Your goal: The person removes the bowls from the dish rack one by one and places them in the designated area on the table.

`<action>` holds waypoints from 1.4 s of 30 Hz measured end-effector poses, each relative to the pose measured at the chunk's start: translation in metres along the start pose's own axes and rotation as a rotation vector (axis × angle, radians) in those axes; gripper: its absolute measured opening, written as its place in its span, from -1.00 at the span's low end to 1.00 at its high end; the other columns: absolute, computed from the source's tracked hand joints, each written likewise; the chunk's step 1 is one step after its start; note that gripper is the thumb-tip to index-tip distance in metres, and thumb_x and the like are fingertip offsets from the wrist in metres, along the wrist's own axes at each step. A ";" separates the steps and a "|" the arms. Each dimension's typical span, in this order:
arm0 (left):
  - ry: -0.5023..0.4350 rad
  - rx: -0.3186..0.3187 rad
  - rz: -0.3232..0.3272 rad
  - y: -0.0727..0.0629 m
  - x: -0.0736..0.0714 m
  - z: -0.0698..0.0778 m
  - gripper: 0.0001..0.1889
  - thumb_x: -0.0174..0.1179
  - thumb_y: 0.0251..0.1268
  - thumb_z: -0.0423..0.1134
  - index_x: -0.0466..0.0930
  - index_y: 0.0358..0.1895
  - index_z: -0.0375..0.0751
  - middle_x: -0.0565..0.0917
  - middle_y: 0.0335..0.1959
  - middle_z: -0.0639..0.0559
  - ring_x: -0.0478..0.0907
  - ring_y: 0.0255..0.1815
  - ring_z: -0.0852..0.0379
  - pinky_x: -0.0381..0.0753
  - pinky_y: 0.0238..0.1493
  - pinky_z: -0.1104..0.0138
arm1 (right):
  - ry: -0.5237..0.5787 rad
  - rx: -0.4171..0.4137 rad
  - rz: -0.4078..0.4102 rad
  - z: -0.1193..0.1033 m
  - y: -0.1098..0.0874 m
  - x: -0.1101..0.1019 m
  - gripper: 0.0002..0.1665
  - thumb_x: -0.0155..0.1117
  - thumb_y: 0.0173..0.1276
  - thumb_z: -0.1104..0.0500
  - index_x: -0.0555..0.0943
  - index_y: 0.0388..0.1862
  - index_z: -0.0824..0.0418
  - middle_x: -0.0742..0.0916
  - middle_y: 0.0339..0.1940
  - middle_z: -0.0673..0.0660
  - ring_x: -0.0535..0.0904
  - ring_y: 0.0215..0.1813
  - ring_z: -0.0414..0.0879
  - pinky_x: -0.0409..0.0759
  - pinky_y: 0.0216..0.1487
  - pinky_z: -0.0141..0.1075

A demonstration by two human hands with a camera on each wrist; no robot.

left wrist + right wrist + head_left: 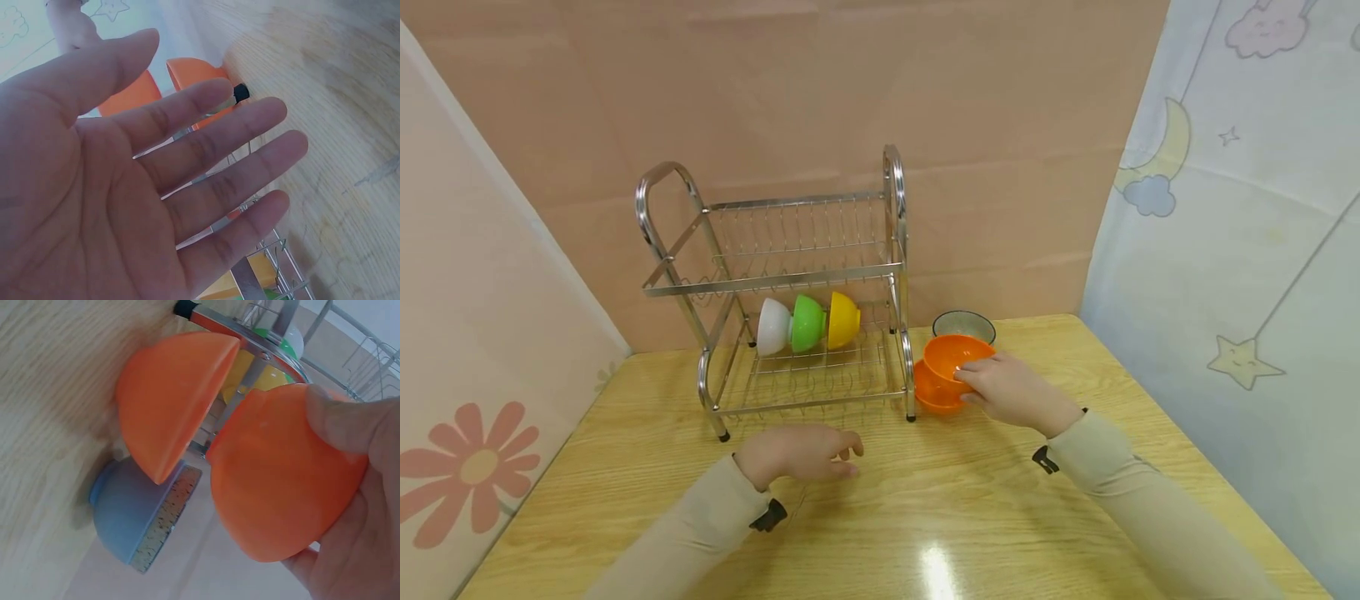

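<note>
My right hand (1018, 390) grips an orange bowl (951, 353) by its near right side. In the right wrist view the thumb lies against that bowl's outer wall and the fingers are partly hidden behind it. Just below it, a second orange bowl (169, 400) sits on the table, partly covered by the held one in the head view. Behind both stands a blue-grey bowl (128, 506) with a dark rim. My left hand (797, 452) hovers over the table in front of the dish rack with nothing in it; its fingers are spread in the left wrist view.
A two-tier metal dish rack (775, 283) stands left of the orange bowls. On its lower tier, a white bowl (773, 327), a green bowl (807, 323) and a yellow bowl (844, 321) rest on their sides in a row. Cloth backdrops (1000, 167) surround the wooden table (880, 533).
</note>
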State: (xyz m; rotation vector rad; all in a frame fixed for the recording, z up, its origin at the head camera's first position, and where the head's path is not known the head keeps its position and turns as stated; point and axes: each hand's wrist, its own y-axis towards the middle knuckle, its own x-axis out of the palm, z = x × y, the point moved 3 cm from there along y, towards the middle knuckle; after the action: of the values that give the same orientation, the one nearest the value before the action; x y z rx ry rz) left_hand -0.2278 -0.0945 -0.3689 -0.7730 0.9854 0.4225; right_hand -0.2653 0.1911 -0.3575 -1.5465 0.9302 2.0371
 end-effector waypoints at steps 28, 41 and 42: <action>-0.004 0.011 -0.008 0.004 0.006 -0.001 -0.68 0.09 0.44 -0.01 0.53 0.12 -0.05 0.66 -0.03 0.06 0.60 -0.02 0.15 0.58 0.01 0.24 | 0.036 0.000 -0.211 -0.005 0.020 0.018 -0.73 0.33 0.31 0.09 0.66 -0.07 0.17 0.76 -0.14 0.08 0.67 -0.04 0.01 0.53 0.10 0.09; -0.010 0.006 0.000 0.003 0.007 -0.004 -0.68 0.10 0.43 -0.02 0.52 0.13 -0.04 0.66 -0.03 0.05 0.60 -0.03 0.14 0.58 -0.01 0.23 | 0.067 0.059 -0.354 -0.003 0.030 0.022 -0.62 0.31 0.32 0.06 0.65 0.07 0.19 0.75 -0.01 0.08 0.66 0.07 0.08 0.43 0.21 0.20; -0.011 0.007 0.000 0.002 0.007 -0.004 -0.68 0.10 0.44 -0.02 0.52 0.13 -0.04 0.66 -0.03 0.04 0.60 -0.03 0.14 0.58 -0.01 0.23 | 0.072 0.066 -0.369 -0.003 0.030 0.022 -0.62 0.31 0.33 0.06 0.65 0.07 0.18 0.75 -0.02 0.07 0.66 0.07 0.06 0.42 0.22 0.20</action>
State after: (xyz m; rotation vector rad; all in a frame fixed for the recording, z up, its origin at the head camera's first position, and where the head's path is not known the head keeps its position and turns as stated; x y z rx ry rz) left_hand -0.2281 -0.0961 -0.3775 -0.7635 0.9766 0.4227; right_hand -0.2901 0.1665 -0.3716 -1.6267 0.6694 1.6868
